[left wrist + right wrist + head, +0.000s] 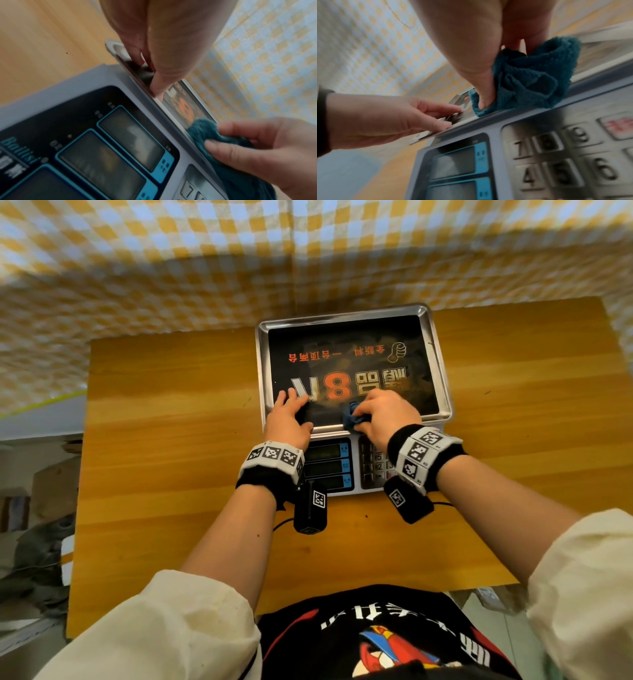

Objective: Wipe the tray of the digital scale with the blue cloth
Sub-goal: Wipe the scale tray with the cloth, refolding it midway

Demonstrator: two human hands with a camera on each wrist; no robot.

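Observation:
The digital scale (342, 470) stands on a wooden table, its steel tray (442, 364) covered by a black printed sheet. My right hand (380, 414) grips the bunched blue cloth (354, 417) at the tray's near edge, right of centre. The cloth (530, 78) hangs over the rim, with my thumb pressed into it. My left hand (289, 412) lies flat on the tray's near left corner, fingers straight, thumb along the rim. In the left wrist view those fingers (159, 86) press on the tray (193, 89), and the cloth (204, 129) sits further right.
The scale's front panel carries three displays (130, 136) and a number keypad (565, 152) below my wrists. The wooden table (171, 440) reaches to both sides of the scale. A yellow and white checked cloth (171, 268) hangs behind the table.

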